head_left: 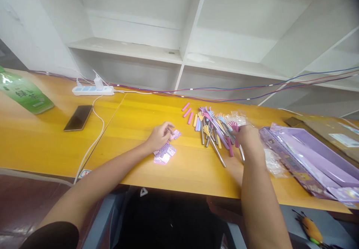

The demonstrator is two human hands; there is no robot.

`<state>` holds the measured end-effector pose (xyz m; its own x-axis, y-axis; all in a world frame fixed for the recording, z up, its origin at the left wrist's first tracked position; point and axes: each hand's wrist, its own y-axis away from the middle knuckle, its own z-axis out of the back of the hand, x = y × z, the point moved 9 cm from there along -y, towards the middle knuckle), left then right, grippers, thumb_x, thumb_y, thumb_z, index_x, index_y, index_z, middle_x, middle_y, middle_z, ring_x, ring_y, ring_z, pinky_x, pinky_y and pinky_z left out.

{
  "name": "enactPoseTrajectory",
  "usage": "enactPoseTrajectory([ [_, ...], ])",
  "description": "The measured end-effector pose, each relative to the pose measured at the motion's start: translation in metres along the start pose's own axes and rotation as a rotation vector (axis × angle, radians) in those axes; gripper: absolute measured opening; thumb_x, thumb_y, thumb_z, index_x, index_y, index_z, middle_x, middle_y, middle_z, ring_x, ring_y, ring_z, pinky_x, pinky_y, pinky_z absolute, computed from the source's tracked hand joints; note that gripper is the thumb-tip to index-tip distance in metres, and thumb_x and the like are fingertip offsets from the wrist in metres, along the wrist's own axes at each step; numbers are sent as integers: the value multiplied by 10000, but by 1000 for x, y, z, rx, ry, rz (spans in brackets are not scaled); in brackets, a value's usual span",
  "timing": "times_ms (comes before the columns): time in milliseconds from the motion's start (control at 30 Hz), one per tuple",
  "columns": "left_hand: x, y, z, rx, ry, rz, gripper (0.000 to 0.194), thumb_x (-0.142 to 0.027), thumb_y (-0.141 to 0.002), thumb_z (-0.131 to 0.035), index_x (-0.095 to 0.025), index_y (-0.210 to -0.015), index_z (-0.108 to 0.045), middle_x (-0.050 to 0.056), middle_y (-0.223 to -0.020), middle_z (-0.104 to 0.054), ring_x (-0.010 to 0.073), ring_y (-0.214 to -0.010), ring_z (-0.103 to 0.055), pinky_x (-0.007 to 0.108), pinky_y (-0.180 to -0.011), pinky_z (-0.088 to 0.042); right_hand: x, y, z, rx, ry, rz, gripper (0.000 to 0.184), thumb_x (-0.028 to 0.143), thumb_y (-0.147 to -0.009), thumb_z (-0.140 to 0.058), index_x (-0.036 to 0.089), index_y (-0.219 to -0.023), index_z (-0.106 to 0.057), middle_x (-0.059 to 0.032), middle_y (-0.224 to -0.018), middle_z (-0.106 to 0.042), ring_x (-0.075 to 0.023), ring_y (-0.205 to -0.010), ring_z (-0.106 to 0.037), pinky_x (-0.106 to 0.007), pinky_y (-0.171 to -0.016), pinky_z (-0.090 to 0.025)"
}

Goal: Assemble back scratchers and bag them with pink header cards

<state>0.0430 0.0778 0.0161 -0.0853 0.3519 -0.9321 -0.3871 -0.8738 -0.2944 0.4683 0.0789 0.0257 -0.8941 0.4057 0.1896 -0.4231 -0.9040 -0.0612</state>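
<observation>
Your right hand [248,138] reaches into the right side of a pile of back scratchers, its back turned to the camera and its fingers mostly hidden, so you cannot tell from here whether they are pinching anything. Right at those fingers is a pink back scratcher [233,125], its clawed head pointing away from you and a little left; its long axis seems to run back toward the table's near edge, though your hand covers part of it.

Just left of it, a yellow back scratcher [206,130] lies slantwise, with its claw away from you and to the left, and the bare end of its metal rod toward you and to the right. Most other heads in the pile also face the far side of the table [134,122]. Beyond the pile's left side, three pink sleeves [187,112] lie apart from one another, their long axes leaning away from you and to the right.

Your left hand [162,136] is over small printed cards [165,154], fingers loosely bent; whether they grip a card, you cannot tell. Clear plastic wrapping [273,163] and a purple box [314,148] lie to the right of your right hand.
</observation>
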Motion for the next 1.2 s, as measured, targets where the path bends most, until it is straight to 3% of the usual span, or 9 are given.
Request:
enactPoseTrajectory([
  [100, -4, 1, 0, 4, -7, -16, 253, -128, -892, -512, -213, -1115, -595, 0, -892, -712, 104, -603, -665, 234, -590, -530, 7, 6, 13, 148, 117, -115, 264, 256, -873, -632, 190, -626, -699, -127, -525, -591, -329, -700, -652, -443, -766, -496],
  [267, -2, 2, -3, 27, 8, 2, 247, -147, -905, -512, -212, -1127, -601, 4, -904, -704, 110, -605, -670, 241, -581, -531, 46, 40, 71, 37, 207, -51, 262, 233, -931, -578, 169, -709, -700, -126, -550, -597, -313, -726, -665, -409, -751, -466],
  [433, 5, 2, -6, 66, 56, 12, 197, -294, -990, -546, -198, -1148, -615, 31, -959, -722, 112, -659, -687, 239, -622, -537, 113, 83, 108, 19, -100, 131, 414, 452, -965, -579, 200, -644, -645, -58, -475, -573, -218, -562, -583, -348, -626, -402],
  [500, 5, 2, -9, 110, 87, 37, 296, -423, -1008, -572, -188, -1178, -626, 64, -1037, -746, 116, -668, -685, 243, -617, -530, 154, 96, 100, 80, -352, 265, 432, 548, -921, -637, 196, -672, -669, -31, -502, -589, -187, -548, -559, -320, -590, -383],
  [600, 1, 4, -17, 214, 141, 56, 455, -550, -997, -588, -179, -1254, -635, 112, -1168, -751, 107, -643, -652, 251, -606, -508, 215, 110, 62, 235, -886, 419, 422, 600, -826, -760, 191, -732, -712, -19, -614, -650, -163, -606, -575, -300, -625, -437],
  [767, -2, 4, -26, 243, 172, 49, 514, -635, -957, -623, -159, -1151, -650, 72, -965, -735, 128, -706, -636, 262, -670, -518, 269, 120, -24, 486, -1653, 328, 473, 599, -686, -895, 212, -687, -625, 24, -601, -563, -126, -536, -497, -282, -513, -431],
  [933, 20, 6, -29, 198, 292, 225, 578, -761, -939, -537, -184, -947, -566, -55, -606, -513, 79, -448, -448, 222, -456, -340, 268, 126, -56, 501, -1713, 317, 419, 557, -749, -894, 214, -804, -660, 17, -683, -636, -140, -575, -583, -292, -549, -504],
  [1067, 19, 5, -30, 211, 345, 267, 592, -760, -899, -605, -169, -880, -574, -71, -599, -444, 40, -417, -306, 220, -421, -198, 264, 127, -60, 491, -1582, 403, 439, 588, -765, -879, 231, -957, -711, 30, -671, -658, -147, -554, -601, -289, -549, -494],
  [1200, 8, 6, -36, 312, 357, 274, 549, -718, -891, -654, -179, -859, -556, -79, -588, -447, 32, -399, -298, 216, -410, -184, 260, 121, -64, 468, -1617, 385, 447, 641, -792, -837, 220, -884, -720, 28, -636, -637, -143, -572, -599, -285, -576, -491],
])
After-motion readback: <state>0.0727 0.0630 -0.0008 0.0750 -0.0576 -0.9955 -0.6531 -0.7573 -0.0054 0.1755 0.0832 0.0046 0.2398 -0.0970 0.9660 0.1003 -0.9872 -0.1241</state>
